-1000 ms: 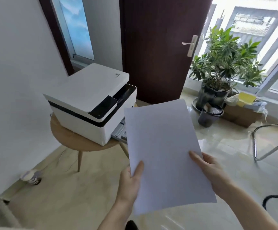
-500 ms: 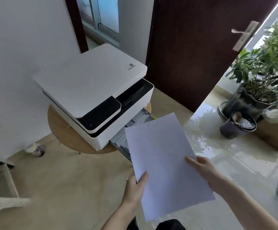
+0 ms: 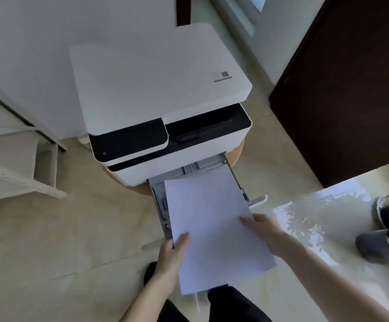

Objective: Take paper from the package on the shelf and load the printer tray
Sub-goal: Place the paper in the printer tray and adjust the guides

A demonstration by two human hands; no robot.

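Observation:
A white printer (image 3: 156,89) with a black control panel stands on a round wooden stool. Its grey paper tray (image 3: 159,201) is pulled out toward me at the front. I hold a thin stack of white paper (image 3: 209,219) over the tray, its far edge above the tray's inner end. My left hand (image 3: 172,259) grips the stack's left edge near the bottom. My right hand (image 3: 263,231) grips its right edge. The paper covers most of the tray. The package and the shelf are out of view.
The round wooden stool (image 3: 237,152) shows under the printer. A dark door (image 3: 351,89) stands at the right. White metal shelf parts (image 3: 26,180) lie at the left by the wall. Dark pots (image 3: 386,240) sit on the glossy floor at far right.
I have come close to the printer and now look down on it. The paper has gone from in front of the tray to over the open tray, both hands still holding it.

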